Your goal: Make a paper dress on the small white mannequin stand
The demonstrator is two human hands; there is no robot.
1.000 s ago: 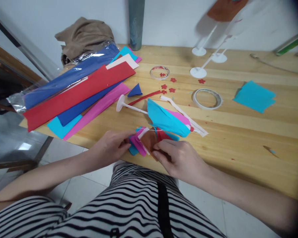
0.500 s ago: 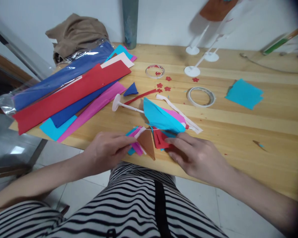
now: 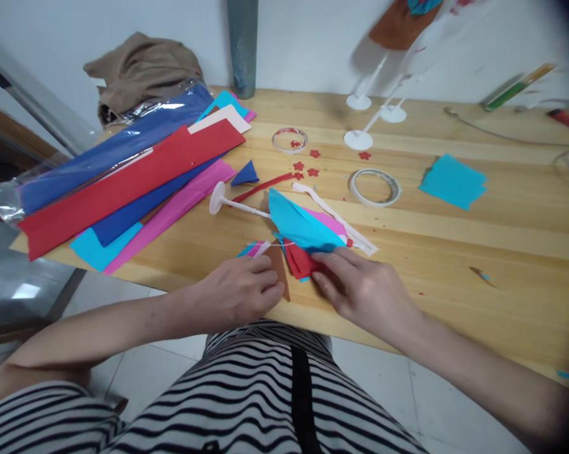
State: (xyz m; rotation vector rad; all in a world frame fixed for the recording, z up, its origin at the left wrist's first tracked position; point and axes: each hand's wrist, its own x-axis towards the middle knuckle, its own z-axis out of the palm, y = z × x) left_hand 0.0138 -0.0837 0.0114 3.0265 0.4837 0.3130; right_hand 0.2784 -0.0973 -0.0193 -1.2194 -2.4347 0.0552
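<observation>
My left hand (image 3: 241,293) lies at the table's near edge, fingers curled over a brown paper triangle (image 3: 281,268) and pink pieces (image 3: 255,250) strung on a thin white thread. My right hand (image 3: 360,287) is just to its right, fingers stretched flat with the tips on red paper pieces (image 3: 299,261). Right behind them lies a cyan paper flag (image 3: 301,227) on a white stick with a disc foot (image 3: 217,203), over a pink piece and a white strip (image 3: 334,217).
Long red (image 3: 123,183), blue and pink paper sheets lie at the left, partly in a clear bag. A tape roll (image 3: 374,187), a smaller clear ring (image 3: 289,139), red paper flowers (image 3: 308,167), a blue triangle (image 3: 246,173), a cyan square (image 3: 452,181) and white stands (image 3: 357,140) sit on the wooden table (image 3: 478,265).
My hands came apart, then the left one closed down over the brown triangle. My right hand let go of it and moved onto the red pieces. The view shifted slightly.
</observation>
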